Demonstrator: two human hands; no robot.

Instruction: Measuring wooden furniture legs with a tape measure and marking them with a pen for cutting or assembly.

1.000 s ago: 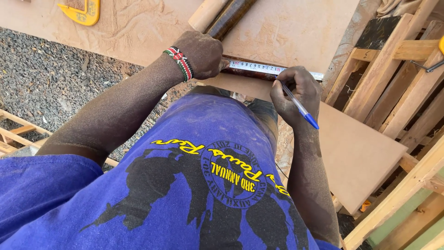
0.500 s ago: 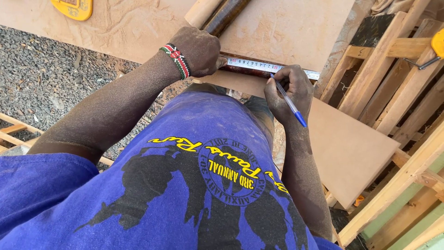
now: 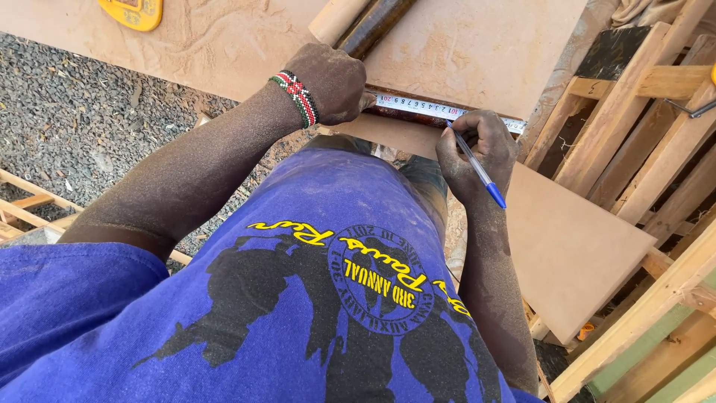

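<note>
A: Head view. Left hand (image 3: 332,80), beaded band at the wrist, fingers curled together and pressing down on the near end of the ruler (image 3: 447,112). The ruler lies along the edge of the tan board (image 3: 477,45).

B: Right hand (image 3: 477,153)?

A: Just beside the ruler's far half, fingers clamped on a blue pen (image 3: 477,168), tip touching the ruler's edge.

B: Else?

A: Yellow tape measure (image 3: 134,10) on the board, well apart from the ruler. Wooden frames (image 3: 641,112) beyond the ruler's far end.
</note>
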